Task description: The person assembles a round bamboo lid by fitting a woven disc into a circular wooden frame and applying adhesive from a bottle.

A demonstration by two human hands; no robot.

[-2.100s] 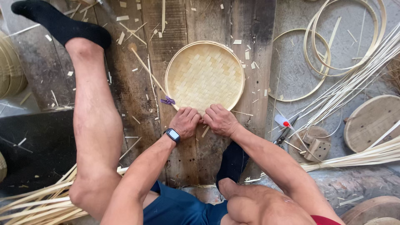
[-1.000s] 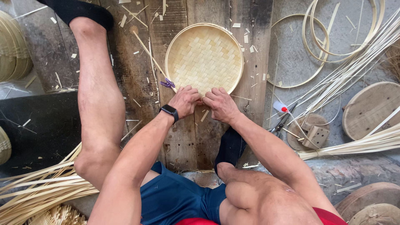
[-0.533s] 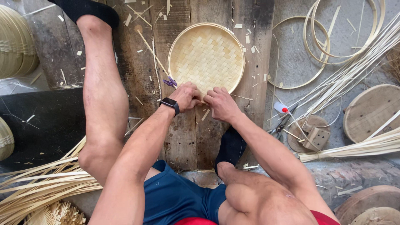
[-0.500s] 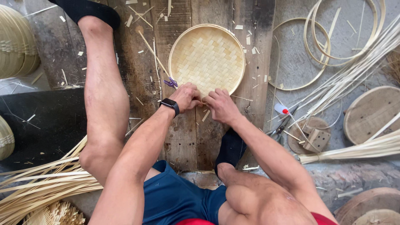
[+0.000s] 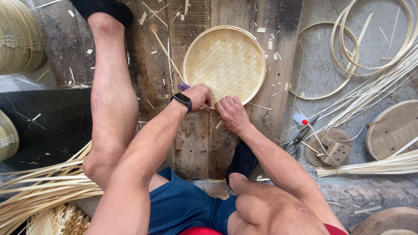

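Observation:
A round woven bamboo tray [image 5: 224,61] lies flat on dark wooden planks [image 5: 200,143] in front of me. My left hand [image 5: 199,96], with a black watch on the wrist, pinches the tray's near rim, next to a purple clip [image 5: 183,86]. My right hand [image 5: 232,113] grips the same near rim just to the right, fingers curled over the edge. A thin bamboo strip pokes out between the two hands. My bare legs, in dark socks, are spread on either side.
Bamboo hoops [image 5: 365,39] and long strips [image 5: 370,100] lie at the right, with a round wooden disc [image 5: 394,128], a small wooden block [image 5: 335,152] and a red-tipped tool [image 5: 302,122]. Strip bundles [image 5: 39,191] lie at lower left, stacked trays [image 5: 19,39] at upper left.
The view has shifted slightly, and both hands have stayed on the tray's near rim, working along the edge with small finger movements. The tray sits a little higher in view.

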